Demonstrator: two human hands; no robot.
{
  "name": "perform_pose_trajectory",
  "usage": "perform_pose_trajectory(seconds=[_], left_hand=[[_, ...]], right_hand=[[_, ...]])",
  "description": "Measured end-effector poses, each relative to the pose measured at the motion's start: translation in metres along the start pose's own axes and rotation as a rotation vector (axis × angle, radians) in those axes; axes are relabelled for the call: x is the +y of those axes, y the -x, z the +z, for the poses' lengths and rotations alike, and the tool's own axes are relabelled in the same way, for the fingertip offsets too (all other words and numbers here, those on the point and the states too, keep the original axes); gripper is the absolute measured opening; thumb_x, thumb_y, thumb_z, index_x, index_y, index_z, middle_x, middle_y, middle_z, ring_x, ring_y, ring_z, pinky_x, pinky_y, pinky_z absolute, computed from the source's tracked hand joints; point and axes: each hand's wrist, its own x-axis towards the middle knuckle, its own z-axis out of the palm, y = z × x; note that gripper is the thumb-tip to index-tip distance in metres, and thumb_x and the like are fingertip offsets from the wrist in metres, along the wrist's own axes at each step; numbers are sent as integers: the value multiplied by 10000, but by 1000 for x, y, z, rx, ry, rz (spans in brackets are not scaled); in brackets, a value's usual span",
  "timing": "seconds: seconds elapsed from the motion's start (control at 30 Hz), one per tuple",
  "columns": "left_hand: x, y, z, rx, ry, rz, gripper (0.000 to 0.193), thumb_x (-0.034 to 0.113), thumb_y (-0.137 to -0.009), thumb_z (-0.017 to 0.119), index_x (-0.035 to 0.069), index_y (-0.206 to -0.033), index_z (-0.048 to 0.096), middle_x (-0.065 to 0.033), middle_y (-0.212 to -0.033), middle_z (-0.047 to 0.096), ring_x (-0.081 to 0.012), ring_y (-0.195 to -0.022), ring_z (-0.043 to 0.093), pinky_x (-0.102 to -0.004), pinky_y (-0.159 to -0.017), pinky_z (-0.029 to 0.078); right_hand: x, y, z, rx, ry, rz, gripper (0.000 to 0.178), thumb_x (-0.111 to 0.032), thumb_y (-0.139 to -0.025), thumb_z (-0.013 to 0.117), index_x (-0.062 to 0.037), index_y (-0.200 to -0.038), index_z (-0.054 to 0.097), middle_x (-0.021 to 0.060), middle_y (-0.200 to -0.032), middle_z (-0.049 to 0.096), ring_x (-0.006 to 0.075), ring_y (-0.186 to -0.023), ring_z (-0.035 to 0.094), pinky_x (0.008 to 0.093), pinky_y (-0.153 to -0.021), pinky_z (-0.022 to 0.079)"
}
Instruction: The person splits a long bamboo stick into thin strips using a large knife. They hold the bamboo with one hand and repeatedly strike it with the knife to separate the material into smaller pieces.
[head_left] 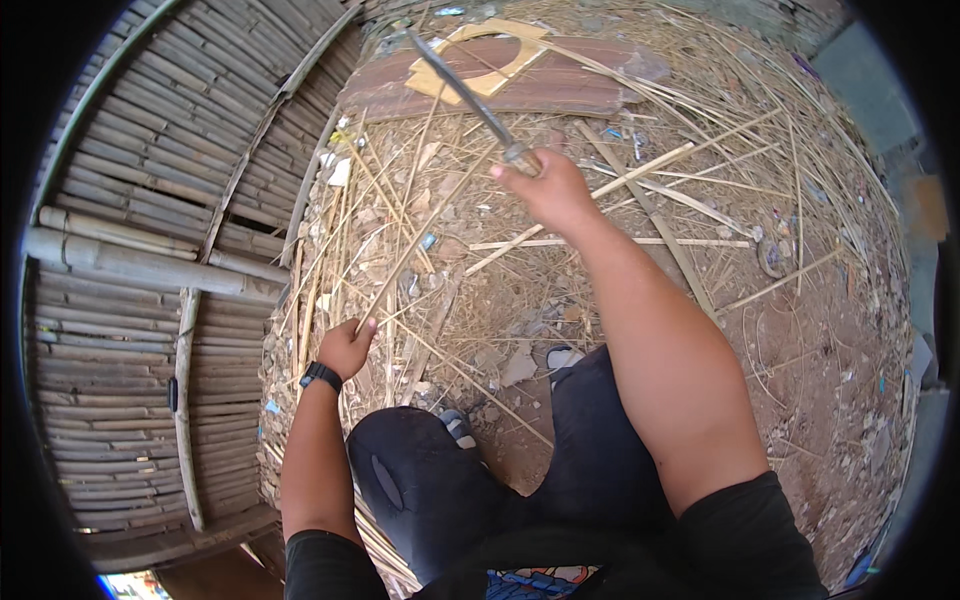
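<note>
Over littered ground [800, 350], right grip [560, 197] clasps long grey knife [463, 92] — left grip [343, 351], thin strip [420, 245].

Place: outdoor work yard | signs: bamboo-slat wall [120, 340], dirt ground [810, 365], scattered split strips [610, 242]

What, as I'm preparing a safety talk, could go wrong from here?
The long knife in the right hand might slip toward the left hand, which grips a thin strip; both hands are bare. That strip could also leave splinters in the skin. And the loose strips strewn over the ground in front of the shoes might trip the person if they step forward.
</note>
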Motion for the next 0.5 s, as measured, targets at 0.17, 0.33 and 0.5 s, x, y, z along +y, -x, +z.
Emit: perform_pose_trajectory(seconds=[0.17, 0.33, 0.5], left_hand=[[-35, 51, -13, 86, 15, -33, 502, 477, -1003, 487, 25, -862, 655, -242, -747, 638, -435, -759, 630, -496, -693, 490], [-81, 166, 6, 172, -30, -171, 410, 392, -981, 551, 16, -851, 651, -220, -738, 628, -424, -731, 626, -480, -679, 493], [-96, 241, 29, 288, -61, -285, 389, 399, -958, 592, 37, -817, 620, -202, -782, 644, -413, -737, 634, -487, -658, 507]], right_hand=[[15, -8, -4, 82, -4, 4, 498, -490, -861, 733, -23, -1017, 658, 60, -765, 627, 197, -696, 630, 374, -676, 506], [19, -6, 7, 100, -189, -31, 380, -412, -898, 739, -65, -957, 596, -38, -650, 490, 58, -533, 436, 237, -494, 346], [18, -2, 6, 77, -155, 13, 391, -403, -890, 742, -50, -980, 600, -29, -663, 511, 68, -539, 448, 249, -492, 347]])
